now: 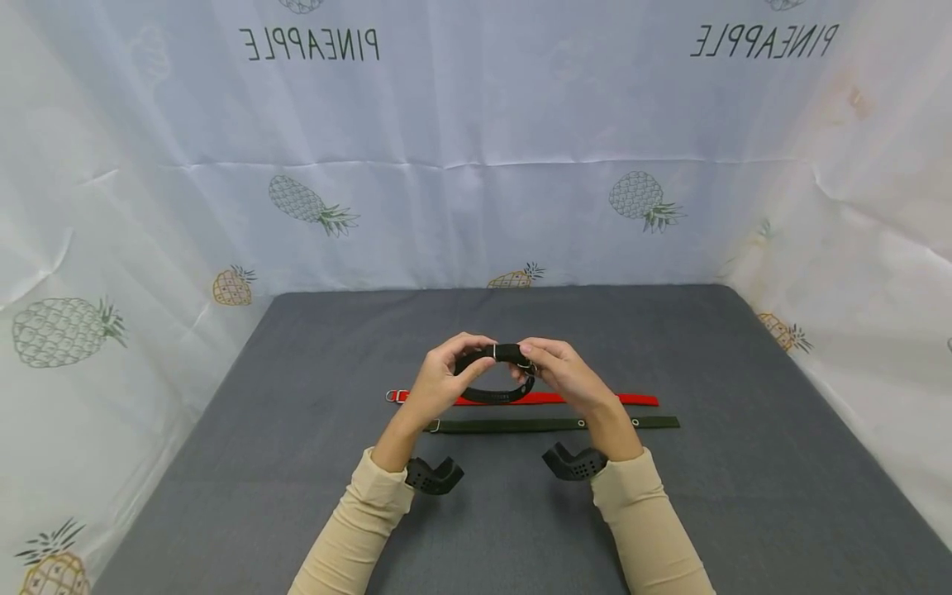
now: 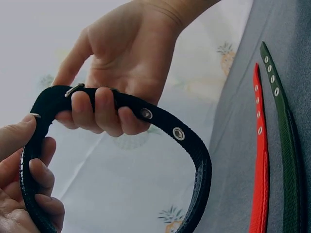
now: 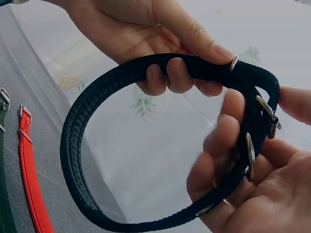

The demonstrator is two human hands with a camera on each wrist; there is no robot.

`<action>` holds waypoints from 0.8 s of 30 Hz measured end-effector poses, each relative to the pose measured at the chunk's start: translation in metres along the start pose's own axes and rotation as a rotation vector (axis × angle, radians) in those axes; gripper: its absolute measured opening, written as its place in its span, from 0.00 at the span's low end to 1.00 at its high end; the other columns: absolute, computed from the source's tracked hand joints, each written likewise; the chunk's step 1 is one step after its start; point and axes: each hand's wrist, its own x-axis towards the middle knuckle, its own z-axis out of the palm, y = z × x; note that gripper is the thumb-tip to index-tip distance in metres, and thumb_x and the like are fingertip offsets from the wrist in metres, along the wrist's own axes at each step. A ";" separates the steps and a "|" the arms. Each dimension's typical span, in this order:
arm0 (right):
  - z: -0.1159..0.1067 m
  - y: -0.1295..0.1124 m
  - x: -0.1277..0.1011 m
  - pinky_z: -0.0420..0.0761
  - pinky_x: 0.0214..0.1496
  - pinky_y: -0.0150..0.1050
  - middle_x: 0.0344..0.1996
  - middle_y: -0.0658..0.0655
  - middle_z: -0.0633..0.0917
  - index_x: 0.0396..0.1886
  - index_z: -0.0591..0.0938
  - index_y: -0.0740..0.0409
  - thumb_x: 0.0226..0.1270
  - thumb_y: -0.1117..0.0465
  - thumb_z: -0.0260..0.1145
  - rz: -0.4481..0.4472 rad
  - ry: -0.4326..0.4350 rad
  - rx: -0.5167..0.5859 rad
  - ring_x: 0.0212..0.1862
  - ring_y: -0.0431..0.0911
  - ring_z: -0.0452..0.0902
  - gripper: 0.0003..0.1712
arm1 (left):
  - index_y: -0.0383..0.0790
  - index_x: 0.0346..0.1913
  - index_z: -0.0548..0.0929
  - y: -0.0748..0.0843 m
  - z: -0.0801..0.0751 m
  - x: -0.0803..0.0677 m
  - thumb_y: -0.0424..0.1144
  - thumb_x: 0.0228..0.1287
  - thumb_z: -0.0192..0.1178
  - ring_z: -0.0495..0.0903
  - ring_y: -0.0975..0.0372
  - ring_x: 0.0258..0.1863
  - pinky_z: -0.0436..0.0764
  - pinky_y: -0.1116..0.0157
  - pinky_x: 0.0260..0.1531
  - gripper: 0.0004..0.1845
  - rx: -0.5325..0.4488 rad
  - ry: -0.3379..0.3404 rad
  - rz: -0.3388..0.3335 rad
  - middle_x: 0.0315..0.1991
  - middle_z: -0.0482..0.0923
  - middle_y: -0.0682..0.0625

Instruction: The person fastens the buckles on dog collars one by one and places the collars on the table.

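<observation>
Both my grips are clamped on the black collar (image 1: 497, 373): left hand (image 1: 439, 382) on the webbing, right hand (image 1: 563, 373) at the buckle. It seems light, floppy, best held near the hardware.

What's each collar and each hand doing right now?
Black collar: bent into a loop, held up off the mat by both hands.
Red collar: unbuckled, lying flat and straight on the mat.
Green collar: unbuckled, lying flat and straight, nearer the person than the red one.
Left hand: fingers curled round the black collar.
Right hand: gripping the black collar by its metal buckle.
</observation>
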 end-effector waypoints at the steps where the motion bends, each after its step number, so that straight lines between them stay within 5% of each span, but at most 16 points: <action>1: 0.000 0.000 0.000 0.74 0.47 0.34 0.28 0.44 0.80 0.36 0.80 0.51 0.77 0.53 0.50 -0.001 0.003 0.003 0.36 0.40 0.74 0.14 | 0.33 0.50 0.81 0.000 0.000 0.000 0.33 0.64 0.62 0.77 0.72 0.38 0.80 0.73 0.41 0.12 0.001 -0.001 0.000 0.42 0.80 0.39; 24: 0.004 0.005 0.003 0.70 0.38 0.36 0.23 0.45 0.74 0.29 0.77 0.50 0.74 0.57 0.56 -0.075 0.049 -0.051 0.30 0.42 0.67 0.11 | 0.34 0.51 0.80 0.003 0.004 -0.001 0.29 0.63 0.61 0.71 0.70 0.30 0.71 0.73 0.28 0.13 0.021 -0.043 -0.035 0.42 0.79 0.40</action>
